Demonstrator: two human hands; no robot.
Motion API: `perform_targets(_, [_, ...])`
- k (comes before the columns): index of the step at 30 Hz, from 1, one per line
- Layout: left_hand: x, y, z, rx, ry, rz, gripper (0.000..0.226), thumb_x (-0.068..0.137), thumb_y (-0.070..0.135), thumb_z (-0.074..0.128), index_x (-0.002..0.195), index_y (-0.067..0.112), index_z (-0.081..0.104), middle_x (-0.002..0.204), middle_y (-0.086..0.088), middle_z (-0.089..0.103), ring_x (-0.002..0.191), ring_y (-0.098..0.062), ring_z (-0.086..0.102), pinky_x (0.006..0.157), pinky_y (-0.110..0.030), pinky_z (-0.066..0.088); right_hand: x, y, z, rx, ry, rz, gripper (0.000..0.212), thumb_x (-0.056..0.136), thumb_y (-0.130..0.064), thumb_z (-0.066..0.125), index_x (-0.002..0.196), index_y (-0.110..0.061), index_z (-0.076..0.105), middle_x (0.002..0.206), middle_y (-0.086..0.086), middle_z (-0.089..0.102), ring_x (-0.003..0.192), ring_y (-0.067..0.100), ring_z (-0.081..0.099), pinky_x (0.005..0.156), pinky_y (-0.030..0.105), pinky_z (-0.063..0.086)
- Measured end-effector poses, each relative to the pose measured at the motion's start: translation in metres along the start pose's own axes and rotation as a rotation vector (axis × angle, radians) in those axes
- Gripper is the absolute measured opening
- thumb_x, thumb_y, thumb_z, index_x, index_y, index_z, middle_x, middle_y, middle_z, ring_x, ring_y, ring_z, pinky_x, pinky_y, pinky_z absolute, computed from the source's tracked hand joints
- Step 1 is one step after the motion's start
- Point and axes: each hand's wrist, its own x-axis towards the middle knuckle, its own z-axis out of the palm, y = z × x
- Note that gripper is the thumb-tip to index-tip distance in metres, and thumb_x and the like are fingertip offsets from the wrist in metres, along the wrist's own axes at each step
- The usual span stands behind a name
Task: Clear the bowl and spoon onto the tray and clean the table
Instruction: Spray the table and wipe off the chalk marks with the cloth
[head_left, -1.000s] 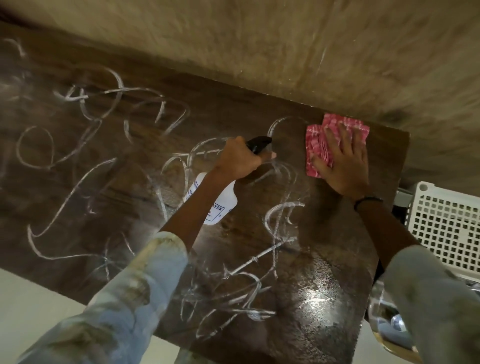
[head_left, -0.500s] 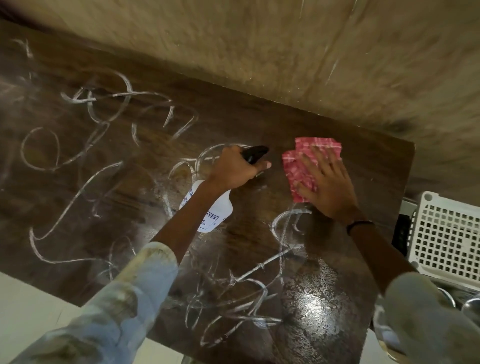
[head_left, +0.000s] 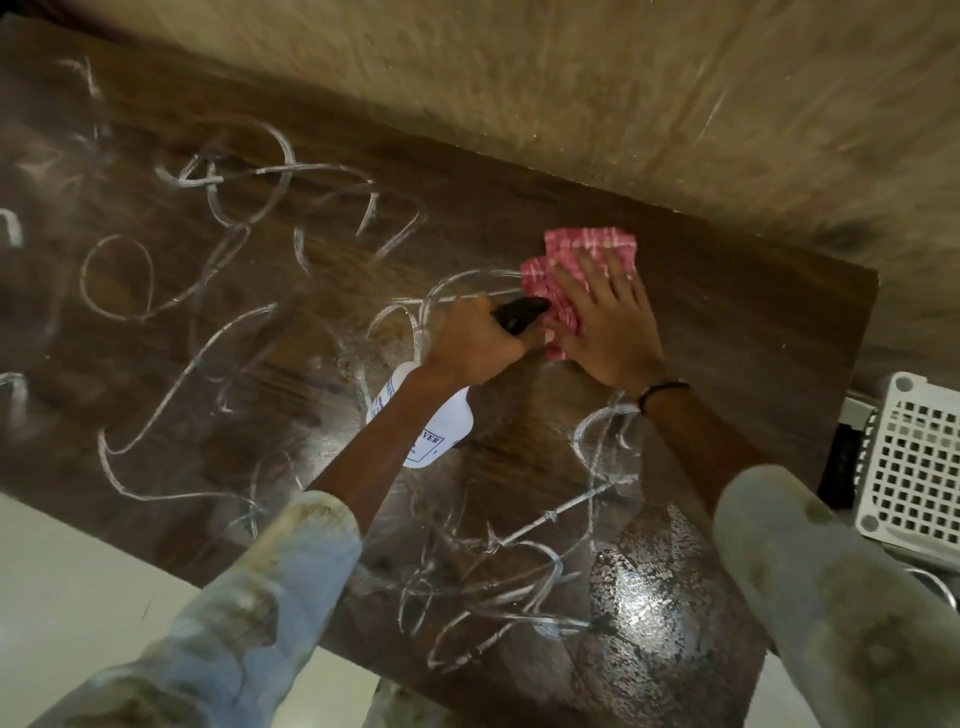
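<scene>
Since a second ago the red checked cloth (head_left: 587, 270) has slid left along the dark wooden table (head_left: 753, 332), ending beside the bottle's nozzle. The left hand (head_left: 475, 340) grips a white spray bottle (head_left: 441, 426); its label shows only "YER". The right hand (head_left: 605, 325) presses flat on the cloth, fingers spread. A white perforated basket (head_left: 914, 457) sits far right.

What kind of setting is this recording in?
Probably a dining or eatery area at clean-up: a dark wood-grain table smeared with white streaks, a white perforated basket beside it, pale floor below.
</scene>
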Motion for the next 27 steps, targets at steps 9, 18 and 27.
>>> perform_targets(9, [-0.059,-0.010,0.032,0.093,-0.223,0.070,0.058,0.071,0.054,0.071,0.111,0.012,0.068,0.044,0.010,0.051,0.047,0.000,0.054,0.051,-0.022,0.045,-0.061,0.050,-0.004,0.056,0.018,0.188,0.079,0.085,-0.069,0.022,0.153,-0.030,0.014,0.162,0.006,0.007,0.148,0.034,0.001,0.117,0.052,0.005])
perform_targets(18, [-0.100,-0.015,0.062,0.145,-0.146,0.034,0.040,0.077,0.042,0.071,0.093,0.005,0.070,0.068,-0.010,0.066,0.058,-0.021,0.062,0.053,-0.030,0.050,-0.063,0.058,-0.008,0.064,-0.034,0.125,0.081,0.083,-0.070,0.020,0.153,-0.031,0.012,0.162,0.005,0.004,0.148,0.034,-0.002,0.117,0.054,0.005])
perform_targets(27, [-0.110,-0.027,0.047,0.036,0.012,-0.049,0.044,0.077,0.036,0.075,0.093,-0.004,0.066,0.073,-0.011,0.065,0.062,-0.021,0.062,0.050,-0.023,0.046,-0.058,0.030,-0.003,0.071,-0.024,0.215,0.076,0.087,-0.062,0.026,0.154,-0.030,0.011,0.163,0.005,0.002,0.148,0.036,-0.004,0.117,0.055,0.000])
